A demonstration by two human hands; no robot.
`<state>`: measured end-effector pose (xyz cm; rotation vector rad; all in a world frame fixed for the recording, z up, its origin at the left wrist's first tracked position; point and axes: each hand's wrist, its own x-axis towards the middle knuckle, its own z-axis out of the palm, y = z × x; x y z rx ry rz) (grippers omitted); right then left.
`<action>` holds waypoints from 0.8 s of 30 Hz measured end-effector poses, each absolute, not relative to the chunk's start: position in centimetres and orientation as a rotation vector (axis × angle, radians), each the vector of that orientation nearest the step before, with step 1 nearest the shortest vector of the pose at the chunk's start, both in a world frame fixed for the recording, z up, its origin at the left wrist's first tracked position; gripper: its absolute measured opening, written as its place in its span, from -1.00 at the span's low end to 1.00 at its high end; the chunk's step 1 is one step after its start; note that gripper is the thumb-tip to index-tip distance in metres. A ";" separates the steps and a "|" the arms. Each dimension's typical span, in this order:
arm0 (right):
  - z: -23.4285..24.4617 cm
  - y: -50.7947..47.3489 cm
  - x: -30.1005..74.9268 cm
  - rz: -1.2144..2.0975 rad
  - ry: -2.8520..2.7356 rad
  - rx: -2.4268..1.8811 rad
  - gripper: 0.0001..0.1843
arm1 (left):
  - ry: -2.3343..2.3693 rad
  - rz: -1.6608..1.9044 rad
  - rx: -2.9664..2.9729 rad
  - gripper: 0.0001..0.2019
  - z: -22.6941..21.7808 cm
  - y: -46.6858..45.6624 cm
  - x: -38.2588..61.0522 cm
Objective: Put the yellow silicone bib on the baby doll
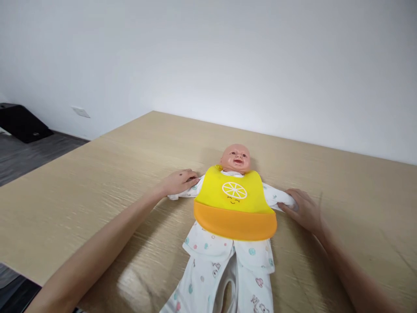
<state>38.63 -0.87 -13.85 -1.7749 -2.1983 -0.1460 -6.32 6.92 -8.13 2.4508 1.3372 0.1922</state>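
A baby doll lies on its back on a wooden table, head toward the wall. It wears white patterned pyjamas and a yellow and orange silicone bib with a lemon print. My left hand rests on the doll's sleeve at the left, fingers closed over the cloth. My right hand grips the doll's other sleeve at the right, fingers curled round it. Both doll arms are spread out sideways.
A white wall rises right behind the table. At the far left are dark flooring, a black box on the floor and a wall socket. The table's near left edge shows at the bottom left.
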 end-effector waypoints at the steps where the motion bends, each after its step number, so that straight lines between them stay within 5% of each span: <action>1: -13.9 -0.9 38.6 -0.151 -2.198 -1.773 -0.53 | 1.336 0.190 2.466 -0.57 -8.3 7.0 -6.3; 16: -8.2 1.7 36.0 0.660 -1.786 -1.919 -0.42 | 1.511 0.495 2.055 -0.42 -7.5 8.8 -3.1; 24: -9.3 8.0 29.9 1.119 -1.471 -1.619 -0.52 | 1.558 0.436 1.853 -0.10 -8.0 9.7 0.8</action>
